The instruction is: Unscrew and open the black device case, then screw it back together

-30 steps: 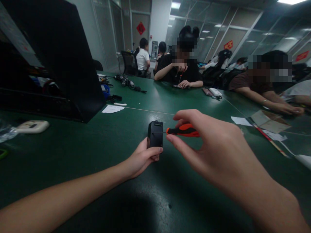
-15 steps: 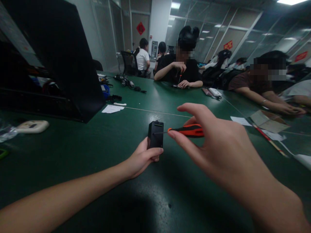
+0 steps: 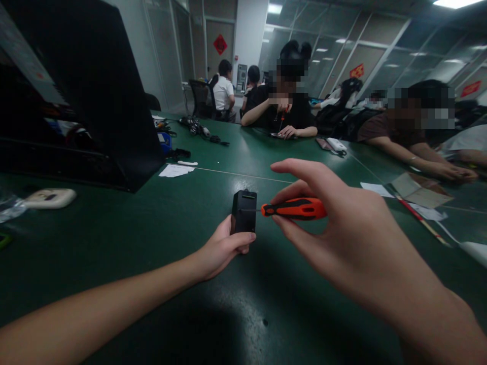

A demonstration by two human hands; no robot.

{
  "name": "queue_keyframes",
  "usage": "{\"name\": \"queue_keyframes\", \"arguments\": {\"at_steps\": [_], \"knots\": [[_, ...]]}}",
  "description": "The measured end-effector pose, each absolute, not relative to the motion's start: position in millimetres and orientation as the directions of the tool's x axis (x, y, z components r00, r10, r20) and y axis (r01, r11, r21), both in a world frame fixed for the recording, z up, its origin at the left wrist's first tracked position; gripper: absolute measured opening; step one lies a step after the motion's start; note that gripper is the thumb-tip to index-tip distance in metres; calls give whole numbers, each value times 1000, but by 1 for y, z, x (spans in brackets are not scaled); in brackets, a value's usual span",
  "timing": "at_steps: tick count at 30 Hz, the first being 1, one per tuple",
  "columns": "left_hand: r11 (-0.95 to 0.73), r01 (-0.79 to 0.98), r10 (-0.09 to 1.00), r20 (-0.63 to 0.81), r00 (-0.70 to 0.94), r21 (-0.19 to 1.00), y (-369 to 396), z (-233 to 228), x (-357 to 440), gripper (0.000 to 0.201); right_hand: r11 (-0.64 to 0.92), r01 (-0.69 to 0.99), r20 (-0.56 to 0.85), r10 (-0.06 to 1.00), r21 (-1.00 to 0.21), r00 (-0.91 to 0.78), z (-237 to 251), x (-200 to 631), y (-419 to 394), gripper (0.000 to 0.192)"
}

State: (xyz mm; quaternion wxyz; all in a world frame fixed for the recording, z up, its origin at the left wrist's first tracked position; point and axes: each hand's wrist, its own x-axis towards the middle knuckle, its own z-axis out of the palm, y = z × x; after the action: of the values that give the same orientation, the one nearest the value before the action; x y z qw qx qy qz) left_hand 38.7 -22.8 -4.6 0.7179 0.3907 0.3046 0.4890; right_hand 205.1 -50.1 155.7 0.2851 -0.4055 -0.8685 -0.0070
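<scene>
In the head view, a worker's left hand grips a black rectangular box by its lower end, thumb across the front and fingers behind, keeping it upright over the green tabletop. The right hand pinches an orange-and-black screwdriver between thumb and fingertip near the front of the handle, its index finger raised clear. The thumb, which half a second ago covers the handle's collar, now sits beneath it; the handle shows a different side, including an oval hole, while the box barely moves. The shift looks like a regrip between turns, with the work apparently unfinished: the shaft lies across the box's front to its left side, though whether the tip sits in a screw cannot be told. No brand or label is legible on either tool or box. A white paper sheet behind them bears faint marks too small to read, and a red diamond sign on the door and a red-and-gold sign on the far wall are too blurred to make out.
</scene>
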Motion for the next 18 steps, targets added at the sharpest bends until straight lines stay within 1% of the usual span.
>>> {"name": "queue_keyframes", "arguments": {"at_steps": [7, 10, 14, 18], "knots": [[236, -475, 938, -72, 338, 847, -24, -3, 39, 37, 695, 676, 468, 696, -247, -545, 153, 206, -49, 54], [237, -477, 939, -74, 336, 846, -24, -3, 39, 37, 685, 701, 480, 691, -197, -541, 151, 206, -47, 51], [227, -462, 937, -63, 343, 857, -24, -4, 39, 38, 608, 788, 560, 687, -94, -463, 149, 204, -45, 46], [211, -453, 934, -42, 354, 866, -24, -5, 39, 36, 609, 786, 569, 685, -105, -455, 150, 203, -46, 39]]}}
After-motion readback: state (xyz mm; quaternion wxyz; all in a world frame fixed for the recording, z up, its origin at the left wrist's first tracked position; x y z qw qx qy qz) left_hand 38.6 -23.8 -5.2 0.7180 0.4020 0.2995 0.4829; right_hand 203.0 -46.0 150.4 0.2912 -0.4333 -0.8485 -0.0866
